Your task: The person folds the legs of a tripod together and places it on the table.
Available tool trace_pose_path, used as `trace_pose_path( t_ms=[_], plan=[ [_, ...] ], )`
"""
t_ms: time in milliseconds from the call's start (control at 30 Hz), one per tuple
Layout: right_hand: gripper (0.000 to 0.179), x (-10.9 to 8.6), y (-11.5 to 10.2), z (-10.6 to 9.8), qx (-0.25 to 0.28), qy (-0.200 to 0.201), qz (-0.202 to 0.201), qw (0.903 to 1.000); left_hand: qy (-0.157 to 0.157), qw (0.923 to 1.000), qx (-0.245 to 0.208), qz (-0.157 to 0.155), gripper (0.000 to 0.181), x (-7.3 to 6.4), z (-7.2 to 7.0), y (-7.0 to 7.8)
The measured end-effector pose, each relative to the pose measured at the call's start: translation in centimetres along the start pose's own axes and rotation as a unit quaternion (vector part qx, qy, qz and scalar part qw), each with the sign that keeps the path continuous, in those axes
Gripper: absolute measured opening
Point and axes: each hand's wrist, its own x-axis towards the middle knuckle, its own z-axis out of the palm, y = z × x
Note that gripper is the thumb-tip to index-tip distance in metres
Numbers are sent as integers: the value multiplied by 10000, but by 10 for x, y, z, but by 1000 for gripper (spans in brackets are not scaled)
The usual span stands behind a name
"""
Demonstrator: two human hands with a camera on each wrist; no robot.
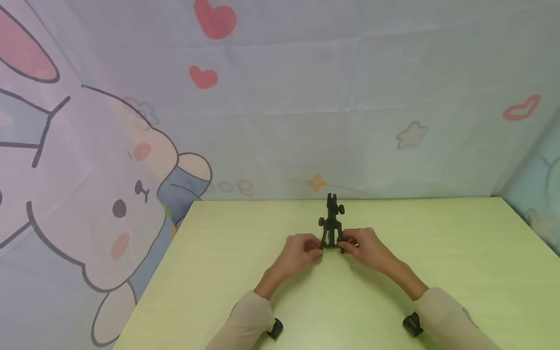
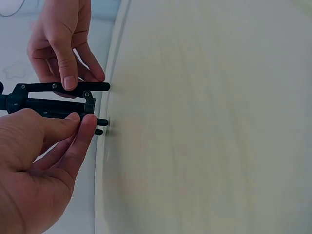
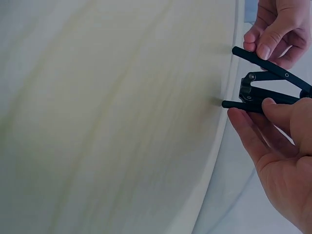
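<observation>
A small black tripod (image 1: 332,221) stands upright near the back of the table, its legs only slightly spread and a clamp-like head with side knobs on top. My left hand (image 1: 301,253) pinches one leg low down between thumb and fingers. On the other side my right hand (image 1: 364,247) pinches another leg the same way. Close up in the left wrist view, the left thumb and fingertips meet on the tripod (image 2: 48,108) near its feet. In the right wrist view, the right hand (image 3: 278,141) holds the lower leg while the left grips the upper one.
The pale yellow-green table (image 1: 210,282) runs back to a cloth backdrop (image 1: 306,121) printed with hearts and a large rabbit. Black wrist devices (image 1: 276,329) show beside the sleeves (image 1: 247,316).
</observation>
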Motion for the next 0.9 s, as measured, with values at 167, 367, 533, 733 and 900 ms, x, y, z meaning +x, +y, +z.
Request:
trace_pose_path(
  t_ms=[167, 367, 533, 733, 900],
  plan=[
    [12, 1, -1, 0, -70, 33, 80, 9999, 96, 10000, 13, -6, 5, 3, 2, 3],
    [15, 1, -3, 2, -93, 97, 154, 9998, 248, 9995, -196, -92, 4, 5, 6, 4],
    [13, 1, -6, 2, -61, 159, 242, 9996, 367, 9979, -507, -186, 5, 6, 9, 3],
    [14, 1, -6, 2, 70, 197, 394, 9990, 374, 9953, -832, -321, 6, 8, 12, 5],
    [17, 2, -6, 4, 213, 127, 410, 9989, 477, 9923, -1068, -417, 7, 8, 12, 6]
  ],
)
